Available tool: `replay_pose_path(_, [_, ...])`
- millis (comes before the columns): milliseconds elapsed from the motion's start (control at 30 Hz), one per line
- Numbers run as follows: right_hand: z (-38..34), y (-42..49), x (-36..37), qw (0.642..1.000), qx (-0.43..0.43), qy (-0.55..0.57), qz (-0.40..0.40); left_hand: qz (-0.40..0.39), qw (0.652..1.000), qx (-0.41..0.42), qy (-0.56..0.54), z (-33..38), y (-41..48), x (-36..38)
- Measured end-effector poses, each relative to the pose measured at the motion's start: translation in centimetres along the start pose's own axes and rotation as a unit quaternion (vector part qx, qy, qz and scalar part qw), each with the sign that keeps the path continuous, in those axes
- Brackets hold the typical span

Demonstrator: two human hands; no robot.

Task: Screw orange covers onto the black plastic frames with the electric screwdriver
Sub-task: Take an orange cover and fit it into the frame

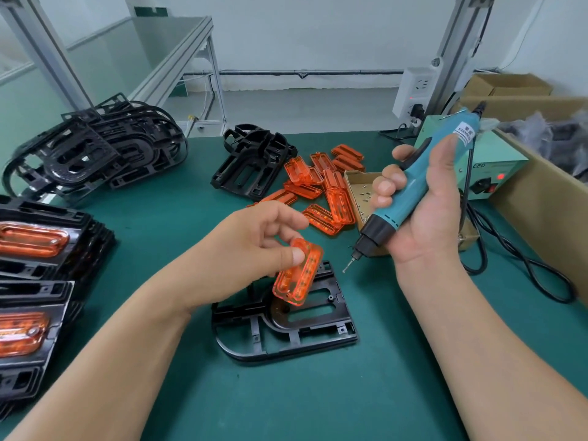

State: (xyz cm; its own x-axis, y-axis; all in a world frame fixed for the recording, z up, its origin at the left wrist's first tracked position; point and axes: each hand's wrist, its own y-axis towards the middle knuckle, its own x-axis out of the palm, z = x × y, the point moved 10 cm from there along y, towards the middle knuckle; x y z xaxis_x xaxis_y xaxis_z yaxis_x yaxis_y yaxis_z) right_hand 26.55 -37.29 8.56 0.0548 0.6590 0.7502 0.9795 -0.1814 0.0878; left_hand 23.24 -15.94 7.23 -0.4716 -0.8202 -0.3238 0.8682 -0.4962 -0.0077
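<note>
Bare green mat (302,402) lies open across the lower middle. Stacked frames (73,272) block the left edge; loose orange covers (337,202), a screw box (350,186) and a black cable (509,246) crowd centre and right.

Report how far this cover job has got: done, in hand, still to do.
Done: the finished stacks at the left edge already carry orange covers. In hand: the left hand pinches an orange cover, tilted, over the black frame on the mat, not yet seated; the right hand grips the electric screwdriver. Left: the loose covers and the pile of bare frames behind.
</note>
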Motion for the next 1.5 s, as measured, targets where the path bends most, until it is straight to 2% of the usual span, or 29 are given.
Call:
replay_pose_path(100, [0.1,0.0,0.0,1.000,0.001,0.004,-0.001,0.017,0.998,0.000,0.067,0.0,0.0,0.5])
replay_pose_path(233, [0.1,0.1,0.0,1.000,0.006,0.008,0.003,0.002,0.987,-0.004,0.158,0.4,-0.3,2.1])
replay_pose_path(400, [0.1,0.1,-0.1,1.000,0.006,0.010,0.005,0.031,0.968,0.020,0.248,1.3,-0.4,2.6])
replay_pose_path(533, [0.3,0.2,-0.2,1.000,0.009,0.008,0.004,0.048,0.963,-0.002,0.265,1.1,-0.5,2.6])
replay_pose_path(933, [0.4,0.2,-0.1,1.000,0.019,-0.001,-0.008,0.060,0.938,0.014,0.341,0.9,-0.3,4.5])
replay_pose_path(1067, [0.8,0.4,-0.1,0.999,0.045,-0.016,-0.020,0.065,0.931,0.015,0.360,0.7,-0.3,4.3])
replay_pose_path(1167, [1.6,0.5,0.1,0.994,0.093,-0.052,-0.035,0.064,0.943,-0.002,0.326,0.1,-0.3,3.4])
replay_pose_path(1300, [2.6,0.2,0.2,0.969,0.164,-0.166,-0.082,0.012,0.953,-0.053,0.298,-1.2,-0.6,1.5])
replay_pose_path(1367, [2.6,0.0,0.4,0.943,0.162,-0.265,-0.115,-0.031,0.947,-0.080,0.310,-1.9,-0.9,0.6])
replay_pose_path(1433, [2.6,-0.5,1.0,0.902,0.144,-0.374,-0.161,-0.070,0.938,-0.103,0.325,-2.5,-1.1,0.2])
replay_pose_path(1500, [3.1,-1.3,1.7,0.836,0.129,-0.487,-0.218,-0.098,0.928,-0.115,0.341,-2.8,-1.2,0.5])
